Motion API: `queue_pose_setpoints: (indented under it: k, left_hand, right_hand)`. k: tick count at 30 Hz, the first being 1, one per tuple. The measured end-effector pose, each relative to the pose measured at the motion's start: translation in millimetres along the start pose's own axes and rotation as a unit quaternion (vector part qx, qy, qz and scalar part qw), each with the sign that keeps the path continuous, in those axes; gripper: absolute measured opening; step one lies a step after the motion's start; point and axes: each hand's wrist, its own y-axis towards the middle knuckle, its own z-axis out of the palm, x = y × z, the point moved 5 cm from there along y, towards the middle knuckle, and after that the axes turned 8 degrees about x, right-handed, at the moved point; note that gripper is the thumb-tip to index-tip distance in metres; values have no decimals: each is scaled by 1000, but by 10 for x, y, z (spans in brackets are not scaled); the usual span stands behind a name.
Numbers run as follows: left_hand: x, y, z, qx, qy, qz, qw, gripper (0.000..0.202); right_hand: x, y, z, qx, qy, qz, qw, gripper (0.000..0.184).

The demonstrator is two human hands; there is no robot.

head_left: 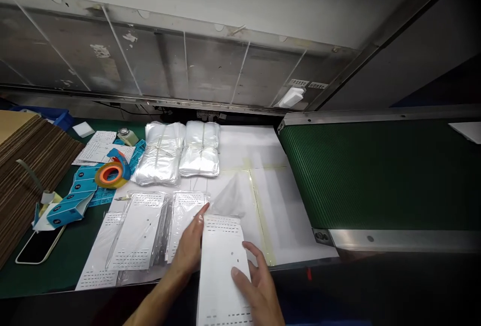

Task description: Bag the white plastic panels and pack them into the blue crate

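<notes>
Head view: two bare hands are on a white printed sheet (221, 271) that sits at the front of a white table (255, 140) and hangs over its edge. The left hand (186, 248) is at the sheet's left side, with fingers pressed together. The right hand (257, 283) lies on its right side, with fingers spread. I cannot tell if they pinch it. Just beside the left hand lie two stacks of sheets in clear bags (139, 230). Behind them are two bundles of clear plastic bags (161, 153). Farther left are an orange tape roll (111, 174), blue tags (71, 200), a phone (39, 244) and piled cardboard (26, 165). A green conveyor belt (376, 175) runs along the right.
</notes>
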Motion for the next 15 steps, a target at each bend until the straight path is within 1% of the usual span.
queue_pose_setpoints:
  k: [1, 2, 4, 6, 8, 10, 11, 13, 15]
  left_hand:
    - [-4, -62, 30, 4, 16, -1, 1000, 51]
    - [12, -127, 67, 17, 5, -11, 1000, 51]
    - [95, -255, 131, 52, -83, -49, 994, 52]
    - [211, -356, 149, 67, -179, -86, 978, 52]
    - [330, -417, 123, 63, -216, -113, 968, 51]
    - [421, -440, 86, 52, -209, -127, 968, 50]
    - [450, -441, 75, 50, -200, -128, 970, 50]
    - [480, -434, 70, 51, -177, -126, 975, 50]
    - [485, -428, 69, 54, -146, -118, 981, 49]
  right_hand:
    - [-23, 0, -23, -18, 1, 3, 1000, 87]
    - [-50, 2, -64, -34, -5, 8, 999, 87]
    - [-103, 18, -191, -45, -40, 20, 998, 75]
    - [-114, 58, -357, -33, -115, 15, 993, 60]
    - [-64, 113, -492, -10, -209, -15, 978, 49]
    - [21, 164, -540, 12, -290, -45, 956, 39]
    - [64, 186, -530, 23, -312, -52, 948, 35]
    - [139, 217, -477, 33, -333, -54, 941, 29]
    - [179, 226, -428, 28, -361, -51, 931, 22]
